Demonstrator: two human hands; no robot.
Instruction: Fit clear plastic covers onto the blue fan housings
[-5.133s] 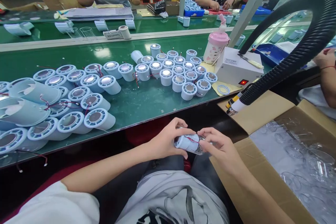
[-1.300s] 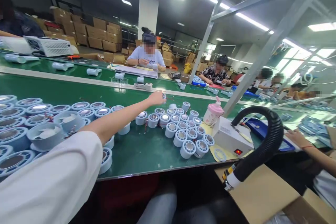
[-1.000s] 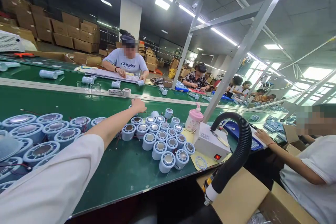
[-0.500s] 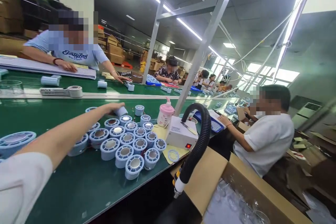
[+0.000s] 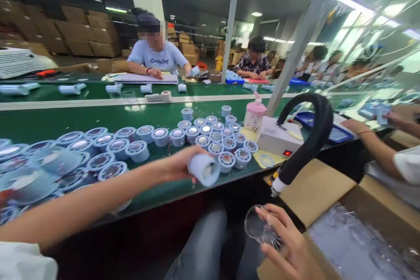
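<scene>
- Light-blue plastic cylinder with one open end (image 5: 203,168): half a second ago it was out among the standing ones; now it shows over the near edge of the green bench (image 5: 108,116), tilted, its opening facing right and near.
- The left hand (image 5: 183,164) is closed around its side; the thumb cannot be made out.
- The right hand (image 5: 292,240), out of view half a second ago, now shows at near right, bent fingers and probably the thumb gripping a clear, ribbed plastic cup (image 5: 262,230) in front of an open brown cardboard box (image 5: 316,190).
- Cylinder and cup are well apart, cup nearer and to the right.
- For the work in hand, I judge this means picking up is done: each hand has one part, and nothing is joined yet.
</scene>
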